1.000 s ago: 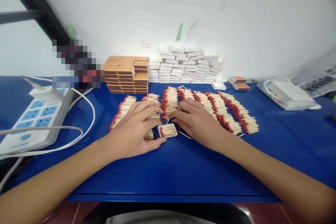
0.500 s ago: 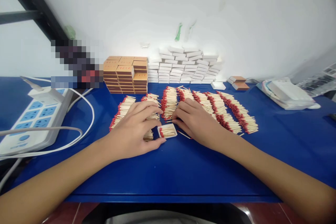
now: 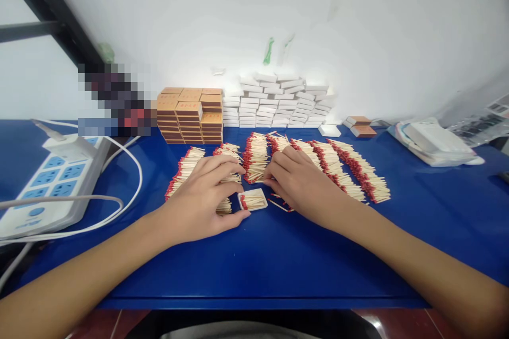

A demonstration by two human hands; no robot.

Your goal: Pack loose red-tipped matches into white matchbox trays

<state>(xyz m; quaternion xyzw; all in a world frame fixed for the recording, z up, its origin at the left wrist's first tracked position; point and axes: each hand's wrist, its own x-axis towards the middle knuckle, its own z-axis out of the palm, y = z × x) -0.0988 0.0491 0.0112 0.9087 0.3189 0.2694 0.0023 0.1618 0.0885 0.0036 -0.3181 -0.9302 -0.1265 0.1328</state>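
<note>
A small white matchbox tray [image 3: 264, 203] lies on the blue table, partly filled with red-tipped matches [image 3: 251, 202]. My left hand [image 3: 207, 196] rests at its left side, fingers apart, with index finger and thumb spread around the tray's left end. To the right of the tray, my right hand [image 3: 296, 177] is closed, its fingertips pinching matches at the near end of a match row [image 3: 255, 156]; how many is hidden. A few loose matches [image 3: 280, 204] lie under its palm. More rows of matches [image 3: 360, 169] fan out beyond both hands, all on the tabletop.
Orange matchboxes [image 3: 189, 116] are stacked at the back left, beside a pile of white trays [image 3: 278, 103] against the wall. A power strip [image 3: 59, 185] with white cables [image 3: 135, 169] occupies the left. White packages [image 3: 433, 140] lie at the right.
My right hand has shifted slightly right, its fingertips still low by the match row. More loose matches show beneath it. My left hand and the tray keep their places.
</note>
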